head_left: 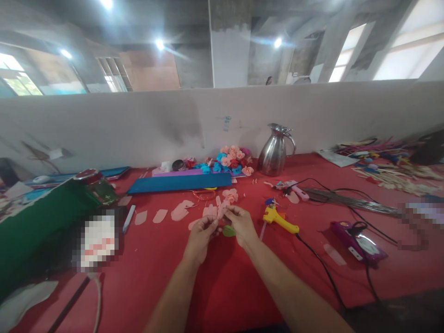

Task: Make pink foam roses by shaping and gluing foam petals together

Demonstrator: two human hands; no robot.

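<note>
Both the left hand (201,235) and the right hand (243,225) are bare, with slender fingers (210,228). Behind the fingers, the bare wrists (255,247) are slim, and farther back the uncovered forearms (178,284) grow broader.

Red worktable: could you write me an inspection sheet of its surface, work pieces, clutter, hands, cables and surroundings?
Surface: red tabletop, pink cut-outs scattered on it.
Work pieces: pink petal piece at the fingertips; green leaf shape just below; yellow glue gun to the right.
Clutter: artificial flowers, blue sheet, steel jug, thin metal rods.
Hands: right hand pinches the petal piece; left hand close beside, grip unclear.
Cables: black cord trails from the glue gun; another crosses the purple device.
Surroundings: pale low wall behind, lit ceiling lamps beyond.
</note>
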